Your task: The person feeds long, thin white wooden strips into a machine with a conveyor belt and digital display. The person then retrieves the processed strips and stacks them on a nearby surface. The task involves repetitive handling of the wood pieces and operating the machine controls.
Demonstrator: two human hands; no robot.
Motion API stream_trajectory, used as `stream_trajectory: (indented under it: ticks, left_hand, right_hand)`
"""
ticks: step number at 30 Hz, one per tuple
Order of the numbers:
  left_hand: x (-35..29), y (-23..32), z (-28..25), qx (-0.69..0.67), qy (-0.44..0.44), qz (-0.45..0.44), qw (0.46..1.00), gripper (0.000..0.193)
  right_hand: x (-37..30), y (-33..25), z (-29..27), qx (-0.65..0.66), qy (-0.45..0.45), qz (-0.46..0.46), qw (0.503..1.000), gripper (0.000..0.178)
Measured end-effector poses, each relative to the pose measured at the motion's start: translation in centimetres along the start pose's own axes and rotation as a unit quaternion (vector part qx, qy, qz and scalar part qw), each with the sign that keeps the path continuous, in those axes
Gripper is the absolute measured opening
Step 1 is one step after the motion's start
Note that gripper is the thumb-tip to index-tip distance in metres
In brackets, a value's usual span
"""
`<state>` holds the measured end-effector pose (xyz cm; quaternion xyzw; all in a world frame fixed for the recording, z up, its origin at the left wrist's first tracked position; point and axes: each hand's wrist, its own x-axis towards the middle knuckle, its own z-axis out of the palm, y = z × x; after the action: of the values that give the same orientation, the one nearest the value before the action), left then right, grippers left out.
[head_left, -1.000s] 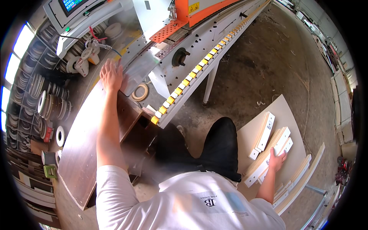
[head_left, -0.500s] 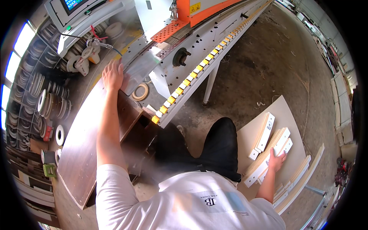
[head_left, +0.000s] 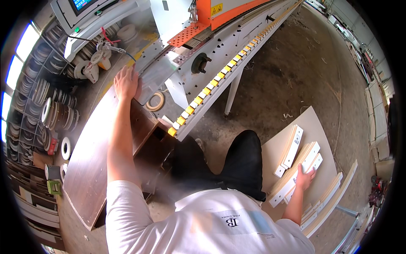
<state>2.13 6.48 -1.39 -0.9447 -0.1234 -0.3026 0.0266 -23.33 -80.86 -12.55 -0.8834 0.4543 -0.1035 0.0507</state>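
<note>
My left hand (head_left: 126,83) lies on the far end of a brown wooden cabinet (head_left: 95,156), its fingers stretched out beside the machine's smooth grey plate (head_left: 157,78). Nothing shows in its grasp. On the right, my right hand (head_left: 304,178) rests against a bundle of pale wooden strips (head_left: 292,174) with white, holed faces. Its thumb and fingers are spread apart over the nearer strip, and the undersides of the fingers are hidden. A shorter group of strips (head_left: 289,150) lies just beyond. Both groups sit on a beige board (head_left: 311,122).
A white and orange machine (head_left: 203,17) stands ahead, with a rail of yellow and white rollers (head_left: 207,91) running off to the far right. Rolls of edging (head_left: 55,114) fill racks at the left. A tape ring (head_left: 155,101) lies under the plate. Longer strips (head_left: 334,201) lie near right.
The fingers of my left hand have drawn slightly closer together. My right hand and the strips stay in place, and the view has shifted very slightly.
</note>
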Motion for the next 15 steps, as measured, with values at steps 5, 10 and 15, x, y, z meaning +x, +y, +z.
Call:
stream_trajectory:
  ticks: [5,10,15]
  left_hand:
    - [-0.21,-0.04,-0.27,0.019,-0.011,-0.014,1.0,0.049]
    - [-0.15,0.85,-0.89,0.016,-0.046,-0.048,0.998,0.05]
    - [-0.01,0.37,-0.52,-0.03,-0.021,-0.038,0.999,0.051]
  right_hand:
    - [0.04,-0.19,0.01,-0.004,0.0,-0.003,1.0,0.103]
    - [-0.04,0.0,-0.08,-0.013,0.005,-0.004,1.0,0.102]
    - [-0.15,-0.24,-0.37,-0.009,-0.004,0.003,1.0,0.101]
